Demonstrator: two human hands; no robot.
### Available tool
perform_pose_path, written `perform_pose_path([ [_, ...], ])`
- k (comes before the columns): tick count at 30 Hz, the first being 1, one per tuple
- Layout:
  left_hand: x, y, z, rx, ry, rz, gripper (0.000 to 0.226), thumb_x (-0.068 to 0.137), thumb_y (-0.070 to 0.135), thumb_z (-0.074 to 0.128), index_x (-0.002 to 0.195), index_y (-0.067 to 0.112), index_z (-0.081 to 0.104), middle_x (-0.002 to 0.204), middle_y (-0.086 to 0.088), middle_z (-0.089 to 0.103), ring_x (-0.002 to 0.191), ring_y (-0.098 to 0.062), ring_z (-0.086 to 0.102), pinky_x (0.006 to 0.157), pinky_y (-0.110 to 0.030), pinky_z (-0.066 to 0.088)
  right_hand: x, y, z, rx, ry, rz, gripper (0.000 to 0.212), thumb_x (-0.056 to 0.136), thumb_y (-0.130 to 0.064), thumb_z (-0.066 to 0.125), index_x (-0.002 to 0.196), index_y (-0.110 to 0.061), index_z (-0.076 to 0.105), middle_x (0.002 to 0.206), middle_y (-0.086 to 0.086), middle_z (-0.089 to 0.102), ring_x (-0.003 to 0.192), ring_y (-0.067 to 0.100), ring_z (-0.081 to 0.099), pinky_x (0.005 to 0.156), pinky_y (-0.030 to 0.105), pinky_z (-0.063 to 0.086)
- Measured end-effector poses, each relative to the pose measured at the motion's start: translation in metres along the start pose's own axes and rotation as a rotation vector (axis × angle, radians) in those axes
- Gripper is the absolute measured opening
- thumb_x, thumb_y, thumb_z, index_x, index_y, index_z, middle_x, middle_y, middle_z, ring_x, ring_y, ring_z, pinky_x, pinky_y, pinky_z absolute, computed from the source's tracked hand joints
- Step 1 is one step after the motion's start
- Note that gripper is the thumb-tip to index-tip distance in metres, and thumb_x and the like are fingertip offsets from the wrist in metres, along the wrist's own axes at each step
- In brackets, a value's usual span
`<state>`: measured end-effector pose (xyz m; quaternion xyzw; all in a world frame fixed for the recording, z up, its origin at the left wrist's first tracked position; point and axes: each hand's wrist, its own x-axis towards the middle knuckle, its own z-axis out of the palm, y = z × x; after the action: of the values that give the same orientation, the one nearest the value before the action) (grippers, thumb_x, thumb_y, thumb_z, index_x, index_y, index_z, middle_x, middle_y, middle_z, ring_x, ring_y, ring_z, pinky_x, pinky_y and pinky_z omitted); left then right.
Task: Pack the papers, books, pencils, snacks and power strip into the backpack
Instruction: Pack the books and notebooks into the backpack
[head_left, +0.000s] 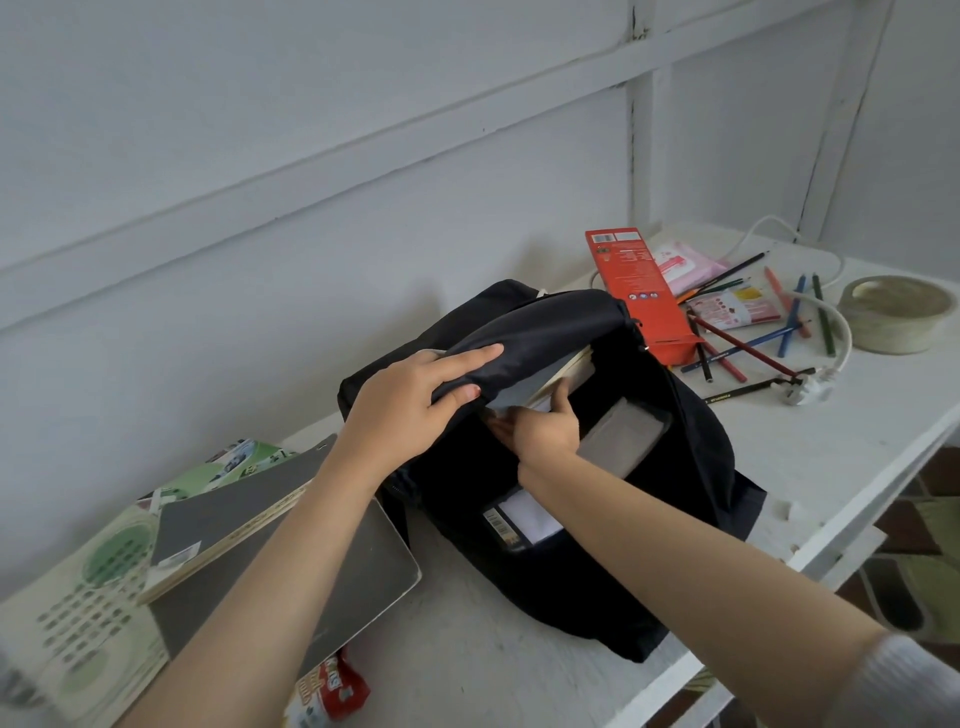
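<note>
Black backpack (675, 467) sits mid-table (805, 467), mouth gaping. The left hand (410, 400) is clenched on the top flap (545, 327), lifting it, while the right hand (545, 428) is inside the opening, thumb and fingers pinching a pale-edged book (571, 371) under that flap. Stacked books (234, 519) lie left, a snack packet (332, 686) near-left, and loose pencils (753, 353), a red box (639, 291) and a white plug (802, 389) far right.

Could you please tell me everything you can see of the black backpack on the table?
The black backpack looks like soft fabric and lies on the white table, its main compartment unzipped and wide open. The left hand grips the upper flap and holds it up; the right hand reaches inside, where books and papers already sit. A red box stands just behind it.
</note>
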<state>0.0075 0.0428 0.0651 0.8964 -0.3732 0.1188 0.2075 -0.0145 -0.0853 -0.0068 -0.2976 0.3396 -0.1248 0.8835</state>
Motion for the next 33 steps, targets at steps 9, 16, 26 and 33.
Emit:
perform_pose_path([
  [9, -0.003, 0.002, -0.001, 0.010, -0.005, -0.004, 0.045, 0.091, 0.031, 0.058, 0.127, 0.055, 0.045, 0.089, 0.014, 0.052, 0.067, 0.003, 0.047, 0.070, -0.026, 0.045, -0.009, -0.008, -0.040, -1.216, 0.004, -0.756, 0.070, 0.092, -0.024, 0.056, 0.150, -0.017, 0.017, 0.122, 0.012, 0.047, 0.103, 0.025, 0.049, 0.081, 0.033, 0.044],
  [16, -0.001, 0.002, -0.004, 0.037, 0.007, -0.004, 0.046, 0.091, 0.033, 0.057, 0.126, 0.058, 0.043, 0.084, 0.007, 0.058, 0.064, 0.001, 0.046, 0.066, -0.024, 0.044, 0.019, -0.012, -0.060, -1.771, -0.080, -1.175, 0.051, 0.088, -0.031, 0.063, 0.136, -0.020, 0.050, 0.144, 0.026, 0.038, 0.138, 0.040, 0.028, 0.108, 0.057, 0.021],
  [26, -0.003, 0.008, -0.010, 0.111, 0.042, 0.015, 0.045, 0.092, 0.034, 0.054, 0.126, 0.059, 0.042, 0.072, 0.005, 0.045, 0.062, 0.001, 0.044, 0.057, -0.016, 0.034, 0.023, -0.022, -0.047, -1.792, -0.014, -1.174, 0.027, 0.075, -0.043, 0.059, 0.091, -0.029, 0.076, 0.106, 0.010, 0.071, 0.101, 0.041, 0.062, 0.092, 0.073, 0.029],
  [33, -0.003, 0.007, -0.004, 0.116, 0.038, -0.035, 0.045, 0.092, 0.036, 0.054, 0.127, 0.059, 0.041, 0.072, 0.008, 0.046, 0.063, -0.004, 0.046, 0.061, -0.021, 0.040, 0.021, -0.018, -0.045, -1.778, -0.010, -1.129, 0.028, 0.088, -0.036, 0.060, 0.112, -0.025, 0.069, 0.134, 0.010, 0.055, 0.116, 0.038, 0.049, 0.107, 0.061, 0.015],
])
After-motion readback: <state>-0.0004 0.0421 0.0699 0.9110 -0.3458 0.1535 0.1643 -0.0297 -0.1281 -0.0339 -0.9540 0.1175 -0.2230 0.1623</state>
